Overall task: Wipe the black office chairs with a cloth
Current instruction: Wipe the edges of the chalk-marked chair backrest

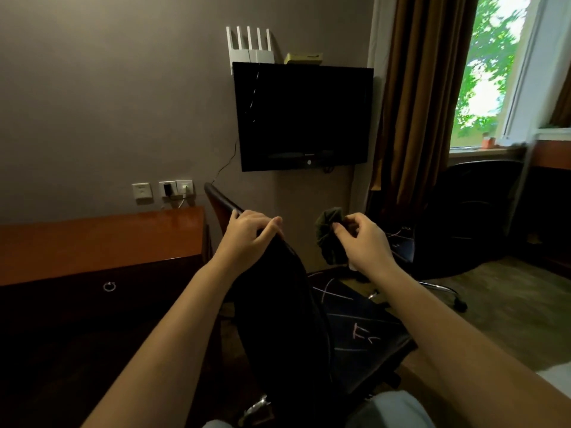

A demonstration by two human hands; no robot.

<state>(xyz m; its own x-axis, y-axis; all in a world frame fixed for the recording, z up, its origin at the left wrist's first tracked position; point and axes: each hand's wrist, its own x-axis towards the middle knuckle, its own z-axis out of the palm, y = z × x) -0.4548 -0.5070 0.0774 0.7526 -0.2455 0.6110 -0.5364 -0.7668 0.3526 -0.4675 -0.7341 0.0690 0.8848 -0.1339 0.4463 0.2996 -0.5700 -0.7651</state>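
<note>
A black office chair [284,319] stands right in front of me, its backrest seen edge-on and its seat with pale chalk-like marks to the right. My left hand [247,236] grips the top edge of the backrest. My right hand [364,239] pinches a crumpled dark green cloth [329,236], held in the air just right of the backrest top, apart from it. A second black office chair [463,217] stands further back on the right, near the window.
A wooden desk [102,242] with a drawer ring stands to the left. A black TV [304,115] hangs on the wall ahead, with wall sockets [163,189] to its lower left. Brown curtains [420,97] and a window are at right. The second chair's wheeled base [448,293] is on the floor.
</note>
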